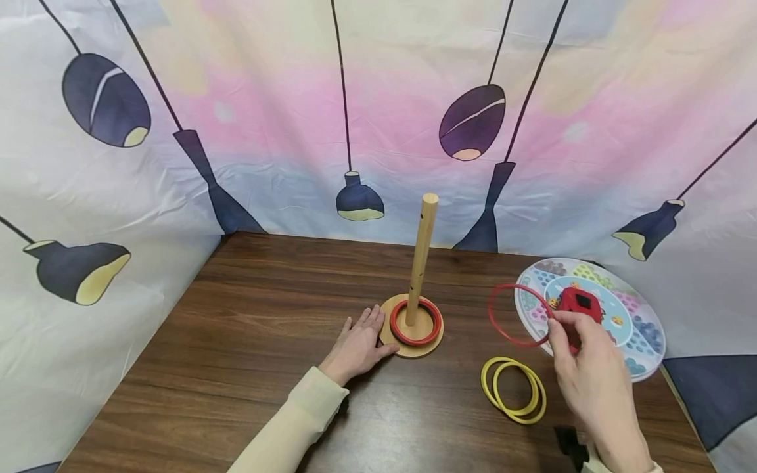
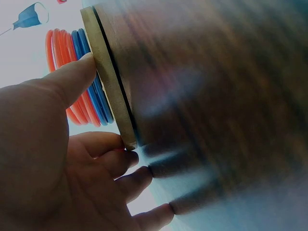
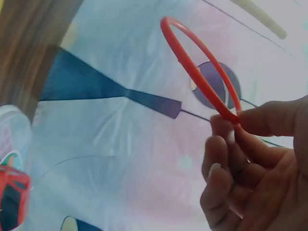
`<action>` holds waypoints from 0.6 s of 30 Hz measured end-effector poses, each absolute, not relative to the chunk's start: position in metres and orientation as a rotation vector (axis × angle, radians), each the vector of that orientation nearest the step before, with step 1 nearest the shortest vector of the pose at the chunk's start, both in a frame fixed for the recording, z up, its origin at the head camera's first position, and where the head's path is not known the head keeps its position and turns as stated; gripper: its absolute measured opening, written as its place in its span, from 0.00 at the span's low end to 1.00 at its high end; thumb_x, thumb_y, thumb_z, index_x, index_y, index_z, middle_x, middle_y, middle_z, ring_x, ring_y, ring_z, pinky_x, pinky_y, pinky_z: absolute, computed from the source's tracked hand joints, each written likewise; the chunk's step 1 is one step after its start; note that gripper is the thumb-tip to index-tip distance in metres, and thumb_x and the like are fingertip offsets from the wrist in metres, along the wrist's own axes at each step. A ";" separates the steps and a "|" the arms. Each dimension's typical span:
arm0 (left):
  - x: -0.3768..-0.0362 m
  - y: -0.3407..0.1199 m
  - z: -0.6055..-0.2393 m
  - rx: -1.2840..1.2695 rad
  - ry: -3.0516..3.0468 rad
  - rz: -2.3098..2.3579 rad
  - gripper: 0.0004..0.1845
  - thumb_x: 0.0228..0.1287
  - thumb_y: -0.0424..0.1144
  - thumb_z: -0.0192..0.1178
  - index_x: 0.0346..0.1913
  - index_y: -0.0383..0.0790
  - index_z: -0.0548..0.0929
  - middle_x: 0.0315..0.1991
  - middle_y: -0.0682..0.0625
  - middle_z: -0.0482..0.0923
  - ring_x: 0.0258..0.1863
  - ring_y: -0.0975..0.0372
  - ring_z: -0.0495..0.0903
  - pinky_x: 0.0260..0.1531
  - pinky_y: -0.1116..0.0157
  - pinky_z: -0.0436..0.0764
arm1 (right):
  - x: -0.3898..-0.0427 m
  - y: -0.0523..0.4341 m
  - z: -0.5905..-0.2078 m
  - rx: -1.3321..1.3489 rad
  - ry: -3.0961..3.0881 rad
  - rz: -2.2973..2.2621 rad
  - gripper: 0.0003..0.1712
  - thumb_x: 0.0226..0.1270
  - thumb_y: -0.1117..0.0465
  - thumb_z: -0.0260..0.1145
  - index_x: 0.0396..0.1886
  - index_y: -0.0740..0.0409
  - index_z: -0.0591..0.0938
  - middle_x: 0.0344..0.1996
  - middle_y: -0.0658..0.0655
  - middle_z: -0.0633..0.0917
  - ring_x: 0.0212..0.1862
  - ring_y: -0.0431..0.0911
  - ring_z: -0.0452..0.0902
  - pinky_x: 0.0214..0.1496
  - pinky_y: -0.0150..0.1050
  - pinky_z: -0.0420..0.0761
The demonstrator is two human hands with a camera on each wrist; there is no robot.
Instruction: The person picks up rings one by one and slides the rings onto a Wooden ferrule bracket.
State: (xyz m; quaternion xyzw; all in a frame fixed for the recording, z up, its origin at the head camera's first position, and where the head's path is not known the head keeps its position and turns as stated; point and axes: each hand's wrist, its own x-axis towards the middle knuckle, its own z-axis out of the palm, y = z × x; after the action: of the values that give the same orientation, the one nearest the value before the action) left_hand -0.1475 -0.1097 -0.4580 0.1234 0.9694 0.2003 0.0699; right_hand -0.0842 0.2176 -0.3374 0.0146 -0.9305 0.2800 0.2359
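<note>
A wooden peg (image 1: 422,259) stands upright on a round wooden base (image 1: 412,346) in the middle of the table, with red rings (image 1: 416,323) stacked round its foot; the left wrist view shows blue rings (image 2: 94,91) beneath the red rings (image 2: 57,53). My left hand (image 1: 358,344) lies flat on the table, its straight fingers against the base's left rim (image 2: 109,82). My right hand (image 1: 582,361) is raised to the right of the peg and pinches a thin red ring (image 1: 516,314) by its edge (image 3: 202,77). Two yellow rings (image 1: 513,389) lie on the table below it.
A round, colourful game board (image 1: 627,328) with a red block (image 1: 578,301) in its middle lies at the right table edge. A printed cloth backdrop (image 1: 296,118) walls in the table on the left, back and right. A small black object (image 1: 570,441) sits near my right wrist.
</note>
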 end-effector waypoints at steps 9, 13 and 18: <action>-0.148 -0.110 -0.457 0.372 2.916 0.589 0.45 0.65 0.61 0.58 0.74 0.32 0.60 0.75 0.40 0.53 0.74 0.50 0.52 0.68 0.40 0.51 | -0.089 0.200 -0.317 0.183 -2.276 0.983 0.12 0.68 0.64 0.65 0.49 0.62 0.83 0.32 0.52 0.82 0.30 0.34 0.69 0.30 0.25 0.67; -0.148 -0.110 -0.457 0.371 2.916 0.592 0.45 0.65 0.60 0.58 0.74 0.32 0.60 0.75 0.40 0.53 0.74 0.50 0.52 0.68 0.40 0.51 | -0.094 0.188 -0.306 0.265 -2.212 1.079 0.12 0.68 0.66 0.65 0.50 0.61 0.83 0.32 0.48 0.83 0.30 0.35 0.71 0.27 0.26 0.67; -0.148 -0.110 -0.458 0.374 2.915 0.591 0.45 0.66 0.61 0.57 0.74 0.32 0.60 0.75 0.40 0.53 0.74 0.50 0.52 0.68 0.40 0.51 | -0.099 0.170 -0.292 0.376 -2.157 1.189 0.12 0.67 0.68 0.64 0.50 0.61 0.83 0.34 0.48 0.84 0.34 0.37 0.74 0.33 0.26 0.71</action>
State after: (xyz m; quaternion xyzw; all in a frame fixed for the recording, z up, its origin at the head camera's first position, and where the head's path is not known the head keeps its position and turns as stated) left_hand -0.1481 -0.1098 -0.4579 0.1243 0.9699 0.1968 0.0718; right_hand -0.0988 0.1696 -0.2920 0.1431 -0.8204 0.4523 0.3193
